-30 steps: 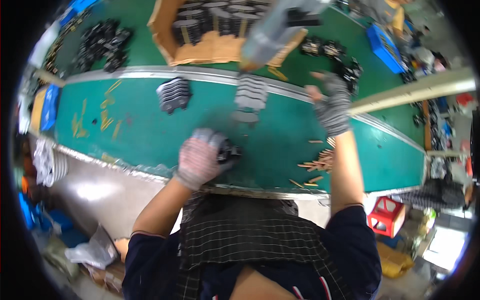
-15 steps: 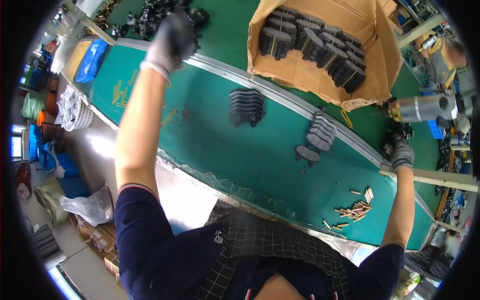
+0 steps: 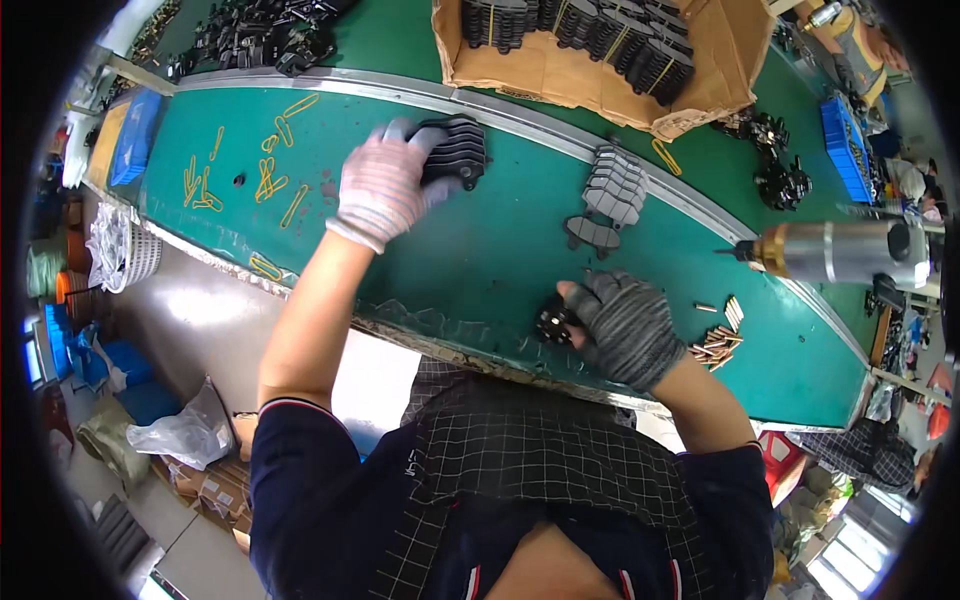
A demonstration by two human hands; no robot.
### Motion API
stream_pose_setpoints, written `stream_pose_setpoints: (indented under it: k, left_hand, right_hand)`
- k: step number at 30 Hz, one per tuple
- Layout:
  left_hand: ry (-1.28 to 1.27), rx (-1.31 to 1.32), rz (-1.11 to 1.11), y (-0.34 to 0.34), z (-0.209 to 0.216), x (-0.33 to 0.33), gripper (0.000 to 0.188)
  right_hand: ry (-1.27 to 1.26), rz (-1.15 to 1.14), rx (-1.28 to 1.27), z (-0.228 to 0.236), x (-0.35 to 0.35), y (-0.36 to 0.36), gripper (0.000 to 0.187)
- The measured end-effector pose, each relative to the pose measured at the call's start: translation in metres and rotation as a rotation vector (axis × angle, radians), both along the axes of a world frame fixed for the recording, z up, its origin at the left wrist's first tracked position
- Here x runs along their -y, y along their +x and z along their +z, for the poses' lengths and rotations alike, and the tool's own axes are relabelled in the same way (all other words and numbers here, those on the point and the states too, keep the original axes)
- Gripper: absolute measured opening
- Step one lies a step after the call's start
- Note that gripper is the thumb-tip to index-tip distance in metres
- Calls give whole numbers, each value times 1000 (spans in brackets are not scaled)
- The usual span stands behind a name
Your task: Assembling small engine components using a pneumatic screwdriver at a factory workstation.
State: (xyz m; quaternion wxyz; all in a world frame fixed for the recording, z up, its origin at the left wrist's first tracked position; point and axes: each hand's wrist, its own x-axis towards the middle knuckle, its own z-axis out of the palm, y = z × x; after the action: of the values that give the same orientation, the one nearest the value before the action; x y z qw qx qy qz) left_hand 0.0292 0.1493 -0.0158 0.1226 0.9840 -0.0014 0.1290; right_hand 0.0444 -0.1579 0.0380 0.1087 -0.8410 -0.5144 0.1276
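Observation:
My left hand [image 3: 385, 187], in a pale striped glove, is at the left end of a row of black brake pads [image 3: 462, 152] on the green bench. Its fingers and thumb close round that end. Near the bench's front edge my right hand [image 3: 630, 325], in a dark grey striped glove, grips a small black metal part that looks like a brake caliper [image 3: 553, 320]. The palm hides some of it. Between the hands and farther back lies a row of grey-faced brake pads [image 3: 614, 188], with a loose pad [image 3: 592, 233] in front.
A cardboard box [image 3: 550, 70] of banded brake pads stands behind the metal rail [image 3: 520, 112]. A power driver [image 3: 840, 252] juts in at right. Copper-coloured pins [image 3: 718, 345] lie right of my right hand, yellow rubber bands [image 3: 268, 180] at left. Black calipers [image 3: 255, 38] heap up far left.
My left hand has come down from the far-left heap to the black pads. My right hand has moved from beyond the rail at far right to the front edge, bringing the black caliper-like part.

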Motion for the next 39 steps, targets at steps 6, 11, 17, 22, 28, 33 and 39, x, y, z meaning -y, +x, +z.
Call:
stream_pose_setpoints:
  k: [6, 11, 17, 22, 28, 33, 39]
  left_hand:
    - [84, 114, 99, -22, -21, 11, 31]
    - [150, 165, 68, -37, -11, 30, 28]
    - [-233, -25, -421, -19, -3, 99, 26]
    - [-267, -60, -436, -6, -5, 110, 26]
    - [-471, -117, -325, -12, -12, 114, 36]
    - [-699, 31, -231, -48, 1, 104, 44]
    - [-486, 30, -364, -58, -5, 125, 48]
  right_hand:
    - [185, -182, 81, -62, 21, 44, 44]
    - [67, -443, 91, -70, 18, 45, 37]
    - [153, -408, -87, -78, 15, 48, 35]
    - [446, -204, -154, -81, 23, 50, 35]
    - [59, -252, -210, -55, 8, 39, 39]
    - [7, -236, 57, -47, 19, 44, 33]
    - [150, -346, 182, -74, 59, 46, 34]
